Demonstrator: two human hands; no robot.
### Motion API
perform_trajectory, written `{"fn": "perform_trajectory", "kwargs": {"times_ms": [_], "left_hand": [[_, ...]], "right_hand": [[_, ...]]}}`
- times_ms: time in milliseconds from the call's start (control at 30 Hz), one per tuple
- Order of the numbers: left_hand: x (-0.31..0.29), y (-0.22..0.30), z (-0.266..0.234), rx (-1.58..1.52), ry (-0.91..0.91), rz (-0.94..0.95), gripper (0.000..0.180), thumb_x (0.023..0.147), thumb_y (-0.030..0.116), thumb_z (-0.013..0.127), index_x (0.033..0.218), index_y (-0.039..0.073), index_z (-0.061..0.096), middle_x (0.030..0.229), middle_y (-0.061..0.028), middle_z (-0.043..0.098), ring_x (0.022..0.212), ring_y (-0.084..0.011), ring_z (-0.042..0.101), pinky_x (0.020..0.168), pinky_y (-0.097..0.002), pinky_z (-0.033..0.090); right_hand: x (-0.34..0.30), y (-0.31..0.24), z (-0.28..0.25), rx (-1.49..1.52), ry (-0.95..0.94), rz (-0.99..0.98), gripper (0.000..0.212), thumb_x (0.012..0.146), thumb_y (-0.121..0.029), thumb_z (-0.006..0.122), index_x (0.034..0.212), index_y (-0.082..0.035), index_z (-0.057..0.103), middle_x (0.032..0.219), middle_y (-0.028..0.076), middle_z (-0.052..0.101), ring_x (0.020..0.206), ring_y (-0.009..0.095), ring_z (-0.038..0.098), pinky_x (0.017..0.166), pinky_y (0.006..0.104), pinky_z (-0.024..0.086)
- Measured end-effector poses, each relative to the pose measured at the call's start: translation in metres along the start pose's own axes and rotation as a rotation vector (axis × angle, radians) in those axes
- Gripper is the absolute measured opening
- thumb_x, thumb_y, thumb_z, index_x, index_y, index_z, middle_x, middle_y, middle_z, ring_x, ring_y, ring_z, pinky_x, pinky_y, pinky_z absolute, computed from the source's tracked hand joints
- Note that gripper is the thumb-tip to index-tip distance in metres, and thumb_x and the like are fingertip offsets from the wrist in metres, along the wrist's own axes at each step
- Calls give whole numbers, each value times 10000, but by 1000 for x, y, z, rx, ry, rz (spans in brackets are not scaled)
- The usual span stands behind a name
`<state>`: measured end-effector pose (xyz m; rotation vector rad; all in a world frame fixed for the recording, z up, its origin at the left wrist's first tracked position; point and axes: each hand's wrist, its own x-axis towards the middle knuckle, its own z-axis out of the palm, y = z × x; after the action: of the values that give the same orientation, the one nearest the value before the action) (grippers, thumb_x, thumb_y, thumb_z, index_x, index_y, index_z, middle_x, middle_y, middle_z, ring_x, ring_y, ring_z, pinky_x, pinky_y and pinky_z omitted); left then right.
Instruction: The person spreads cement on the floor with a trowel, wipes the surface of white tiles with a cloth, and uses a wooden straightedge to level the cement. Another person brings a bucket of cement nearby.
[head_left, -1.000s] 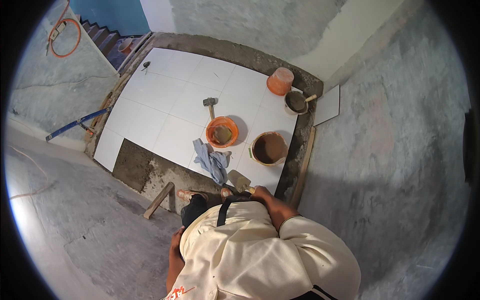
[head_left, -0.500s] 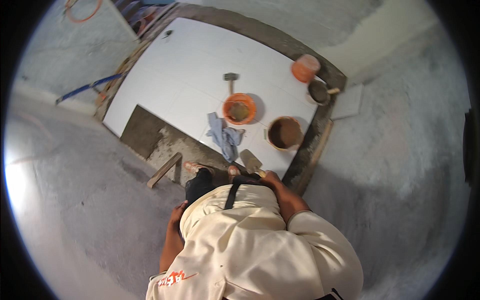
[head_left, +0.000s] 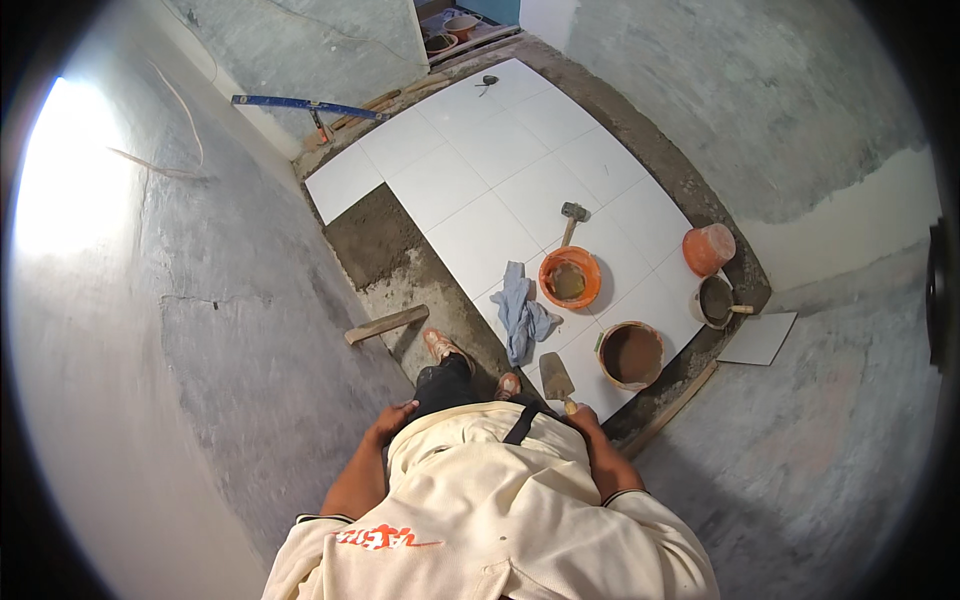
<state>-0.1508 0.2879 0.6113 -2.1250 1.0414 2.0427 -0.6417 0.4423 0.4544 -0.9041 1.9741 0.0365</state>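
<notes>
My right hand (head_left: 582, 420) grips the yellowish handle of a trowel (head_left: 556, 376), whose grey, mortar-smeared blade points away from me over the white tiles. Beside my left hip, my left hand (head_left: 392, 421) rests against my dark trousers, holding nothing; its fingers are partly hidden. Ahead of the trowel and to its right stands a bucket (head_left: 633, 356) of brown, wet-looking material. A crumpled blue-grey cloth (head_left: 522, 316) lies left of an orange bucket (head_left: 570, 278) with murky contents. Behind that bucket, a mallet (head_left: 573, 218) lies on the tiles.
White floor tiles (head_left: 470, 220) border a bare mortar patch (head_left: 375, 235). A wooden piece (head_left: 387, 325) stands near my left foot. At right are an orange container (head_left: 708, 249), a mortar-filled pail (head_left: 714, 301) and a loose tile (head_left: 760, 338). A blue level (head_left: 310, 104) leans far left.
The view has swung left, so the tiles and buckets appear farther right and lower. My right hand still holds the trowel, and my left hand stays by my hip.
</notes>
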Motion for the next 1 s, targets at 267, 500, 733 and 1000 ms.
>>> {"fn": "perform_trajectory", "kwargs": {"times_ms": [267, 500, 733, 1000], "left_hand": [[-4, 8, 2, 14, 10, 8, 633, 1009, 458, 709, 1411, -27, 648, 1340, -138, 704, 1177, -235, 662, 1019, -360, 516], [17, -19, -12, 4, 9, 3, 639, 1002, 461, 716, 1427, -10, 640, 1378, -161, 692, 1241, -263, 649, 1065, -369, 492], [25, -20, -14, 57, -6, -9, 652, 996, 477, 714, 1446, 12, 633, 1437, -177, 656, 1293, -273, 626, 1093, -373, 475], [6, -6, -5, 35, 5, -45, 648, 1003, 465, 704, 1461, 14, 621, 1411, -173, 674, 1315, -266, 616, 1101, -377, 465]], "right_hand": [[9, 12, 5, 15, -8, -55, 569, 749, -447, 794, 1122, -20, 739, 1137, 259, 740, 1103, 422, 705, 931, 491, 557], [-9, -13, 2, 47, -13, 4, 549, 771, -422, 797, 1147, -28, 725, 1159, 247, 739, 1120, 411, 704, 942, 480, 550], [-27, -19, -7, 85, -58, 54, 588, 783, -403, 790, 1231, -33, 699, 1231, 238, 724, 1168, 401, 689, 982, 460, 539], [-39, -21, -10, 141, -29, 81, 600, 787, -391, 788, 1250, -23, 690, 1232, 242, 722, 1169, 395, 690, 985, 464, 532]]}}
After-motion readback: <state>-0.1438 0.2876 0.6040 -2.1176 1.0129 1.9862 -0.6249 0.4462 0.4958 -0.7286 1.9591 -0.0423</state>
